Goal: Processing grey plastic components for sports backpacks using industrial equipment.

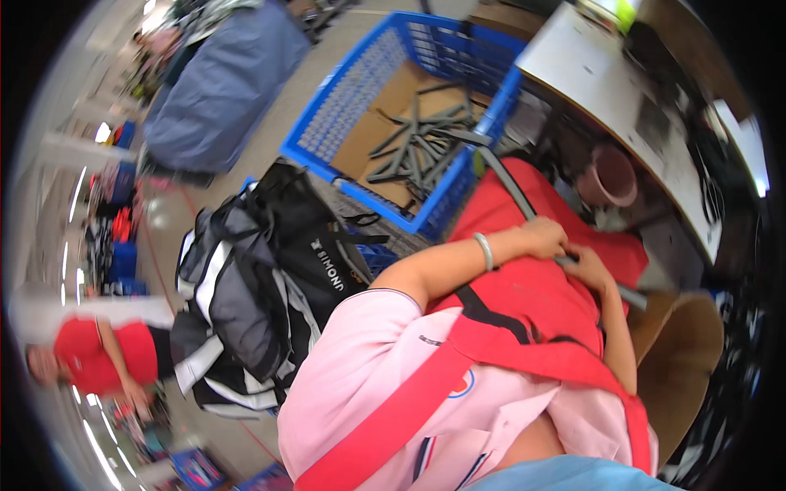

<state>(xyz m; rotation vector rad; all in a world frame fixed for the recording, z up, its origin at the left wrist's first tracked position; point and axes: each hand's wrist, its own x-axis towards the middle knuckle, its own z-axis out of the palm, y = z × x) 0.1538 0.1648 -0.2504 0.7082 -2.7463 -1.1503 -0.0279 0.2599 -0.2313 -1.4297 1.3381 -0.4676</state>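
Observation:
A long grey strip with a dark edge [514, 186] runs from the near rim of a blue plastic basket [426, 222] down across my lap. My left hand [544, 237], with a pale bangle at its wrist, is closed round the strip. Close beside it, my right hand [588, 268] is also closed on the strip, whose grey end sticks out past my right wrist. The fingertips of both hands are partly hidden. Several similar grey strips [422, 147] lie in a loose heap on cardboard inside the basket. A red apron [524, 303] covers my lap.
Black, grey and white backpacks [262, 278] are piled at the left. A white worktable [573, 74] stands at the far right, with a pink bucket [607, 176] below it. An open cardboard box [684, 344] is at my right. A person in red [106, 352] stands far left.

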